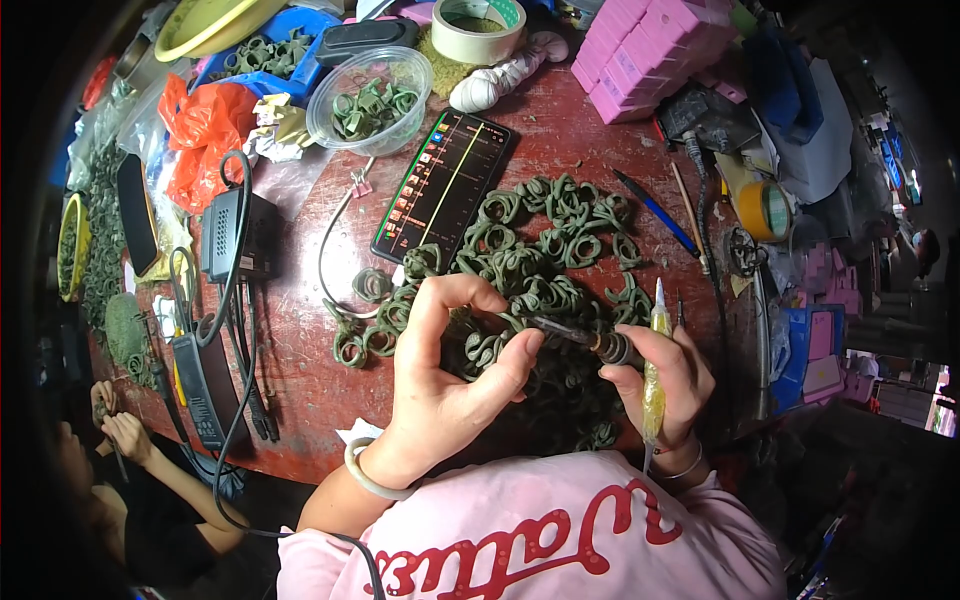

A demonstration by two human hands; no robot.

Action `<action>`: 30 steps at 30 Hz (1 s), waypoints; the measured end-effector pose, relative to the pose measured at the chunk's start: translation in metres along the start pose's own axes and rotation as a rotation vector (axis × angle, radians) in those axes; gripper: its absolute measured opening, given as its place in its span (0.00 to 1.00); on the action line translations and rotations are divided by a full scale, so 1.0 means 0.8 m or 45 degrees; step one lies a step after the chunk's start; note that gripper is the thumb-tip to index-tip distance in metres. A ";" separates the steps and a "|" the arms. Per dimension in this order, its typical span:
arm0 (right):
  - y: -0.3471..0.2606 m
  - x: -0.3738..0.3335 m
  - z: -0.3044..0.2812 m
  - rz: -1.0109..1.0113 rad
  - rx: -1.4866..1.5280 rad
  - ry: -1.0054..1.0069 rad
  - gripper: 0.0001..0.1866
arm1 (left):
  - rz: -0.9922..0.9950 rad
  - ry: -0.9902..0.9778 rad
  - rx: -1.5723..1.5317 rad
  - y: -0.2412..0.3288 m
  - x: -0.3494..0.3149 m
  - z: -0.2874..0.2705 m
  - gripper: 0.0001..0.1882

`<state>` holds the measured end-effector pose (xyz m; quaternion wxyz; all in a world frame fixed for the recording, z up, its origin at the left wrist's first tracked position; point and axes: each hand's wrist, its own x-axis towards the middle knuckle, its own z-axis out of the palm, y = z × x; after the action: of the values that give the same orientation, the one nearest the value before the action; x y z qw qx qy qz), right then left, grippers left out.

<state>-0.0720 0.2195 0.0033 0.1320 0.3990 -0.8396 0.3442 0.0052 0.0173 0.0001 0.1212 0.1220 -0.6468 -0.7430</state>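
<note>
My left hand (440,370) is curled, its thumb and index fingertip a little apart beside the end of a dark rod. What lies between these fingers, if anything, blends into the green pieces behind. My right hand (670,375) pinches the thick end of this dark rod-shaped tool (575,332) between thumb and index finger. A slim translucent yellow tube (654,390) with a pointed tip stands nearly upright among the right hand's fingers. Under and beyond both hands spreads a heap of dark green ring-shaped pieces (535,270), several of them with coiled patterns.
A phone (445,185) lies beyond the heap, near a clear bowl (370,100) of green pieces. To the left are a black power box (238,235) and cables. Pink blocks (650,60), a blue pen (655,212) and yellow tape (763,210) lie right. Another person's hands (122,425) show lower left.
</note>
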 end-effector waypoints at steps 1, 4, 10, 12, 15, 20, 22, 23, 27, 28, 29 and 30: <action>0.000 0.000 -0.001 0.002 -0.004 0.000 0.21 | -0.002 -0.005 -0.005 0.001 0.000 0.000 0.18; 0.000 0.001 -0.001 0.000 0.000 0.008 0.21 | -0.007 -0.004 -0.017 0.001 0.000 0.001 0.18; 0.003 0.003 -0.002 -0.065 -0.010 0.022 0.23 | -0.007 -0.007 0.003 0.001 0.000 0.000 0.17; 0.002 0.002 -0.002 -0.056 -0.005 0.020 0.23 | -0.005 -0.006 0.010 0.000 0.000 -0.001 0.17; 0.003 0.001 -0.002 -0.056 -0.016 0.006 0.23 | -0.016 -0.005 0.003 0.001 0.000 0.000 0.17; 0.000 0.000 0.000 -0.001 0.008 0.003 0.21 | -0.006 -0.035 0.038 -0.003 -0.001 -0.002 0.18; -0.001 0.000 0.000 -0.002 0.006 -0.001 0.21 | 0.013 -0.041 0.042 -0.004 0.000 -0.003 0.18; -0.001 0.000 0.000 -0.002 0.003 -0.004 0.21 | 0.031 -0.046 0.047 -0.004 0.000 -0.003 0.18; 0.000 0.000 0.001 -0.011 0.001 0.005 0.21 | 0.027 -0.040 0.010 -0.002 0.000 -0.001 0.18; 0.000 0.000 0.000 -0.001 0.006 0.002 0.21 | 0.023 -0.050 0.019 -0.002 0.000 -0.001 0.18; 0.000 0.000 0.000 0.010 0.012 -0.001 0.21 | 0.019 -0.059 0.028 -0.002 0.000 -0.002 0.18; -0.001 0.000 0.000 0.010 0.013 -0.001 0.21 | 0.019 -0.059 0.029 -0.002 0.000 -0.001 0.18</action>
<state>-0.0715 0.2195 0.0036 0.1284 0.3966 -0.8394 0.3489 0.0058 0.0166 -0.0013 0.1104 0.1013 -0.6586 -0.7374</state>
